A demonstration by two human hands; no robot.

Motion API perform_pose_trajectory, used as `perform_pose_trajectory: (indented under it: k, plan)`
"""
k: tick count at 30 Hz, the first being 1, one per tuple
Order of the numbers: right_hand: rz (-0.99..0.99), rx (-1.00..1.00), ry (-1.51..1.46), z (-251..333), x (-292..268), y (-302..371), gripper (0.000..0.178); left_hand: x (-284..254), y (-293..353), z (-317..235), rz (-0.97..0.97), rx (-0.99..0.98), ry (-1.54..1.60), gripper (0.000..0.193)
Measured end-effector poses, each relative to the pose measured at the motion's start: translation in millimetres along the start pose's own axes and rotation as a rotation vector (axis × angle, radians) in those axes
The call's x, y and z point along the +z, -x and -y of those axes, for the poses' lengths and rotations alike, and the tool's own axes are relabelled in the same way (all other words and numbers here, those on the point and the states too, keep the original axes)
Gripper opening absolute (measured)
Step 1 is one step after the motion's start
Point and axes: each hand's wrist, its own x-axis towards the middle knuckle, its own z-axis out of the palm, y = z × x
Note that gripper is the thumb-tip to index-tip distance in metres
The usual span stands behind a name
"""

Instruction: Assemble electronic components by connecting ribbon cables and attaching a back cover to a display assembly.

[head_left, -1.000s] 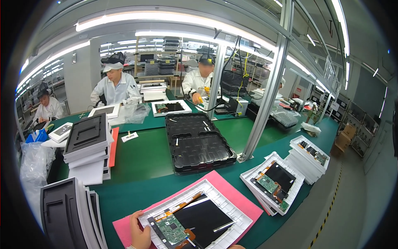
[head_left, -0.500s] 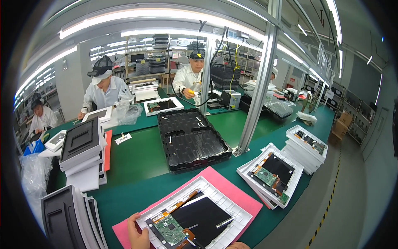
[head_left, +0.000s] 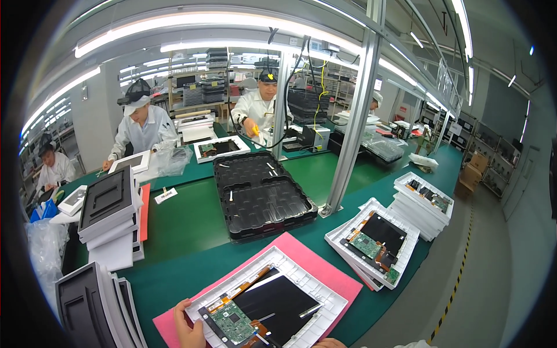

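A white display frame lies face down on a pink foam sheet, close in front of me. Its back carries a black panel, a green circuit board and orange-brown flat cables. My left hand is closed on the frame's left edge, fingers at the rim and thumb near the board. At the lower picture edge, my right hand meets the frame's near edge. Most of that hand is cut off, so its grip is hidden.
Similar units are stacked at right and further back. Black-faced white frames stand piled at left and near left. A black plastic tray lies beyond the foam, beside a metal post. Co-workers sit across the bench.
The whole view has shifted slightly, with things now a little further left. Both my hands stay at the frame. A bit of pale sleeve now shows at the lower right.
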Motion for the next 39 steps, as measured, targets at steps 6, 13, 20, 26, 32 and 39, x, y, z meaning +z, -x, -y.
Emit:
perform_pose_trajectory:
  k: [6, 13, 20, 26, 32, 39]
  plan:
    - [-0.016, -0.011, -0.002, -1, 2, -1, 0.024, 1, 4, -17, -0.025, -0.151, 0.215, 0.047]
    - [-0.022, -0.012, -0.003, -1, 2, 4, 0.022, 0, 2, -16, 0.017, -0.103, 0.119, 0.049]
    - [-0.034, -0.004, -0.004, -2, 3, 6, 0.021, -2, 0, -24, 0.039, -0.126, 0.117, 0.049]
    - [-0.047, -0.002, -0.023, -3, 1, 7, 0.018, 1, 1, -13, 0.014, -0.162, 0.310, 0.050]
    - [-0.068, -0.001, -0.031, -2, -2, 3, 0.018, 2, 1, -18, 0.032, -0.169, 0.285, 0.050]
    - [-0.089, 0.018, -0.030, 0, 0, 8, 0.019, 1, 4, 15, 0.010, -0.095, 0.234, 0.053]
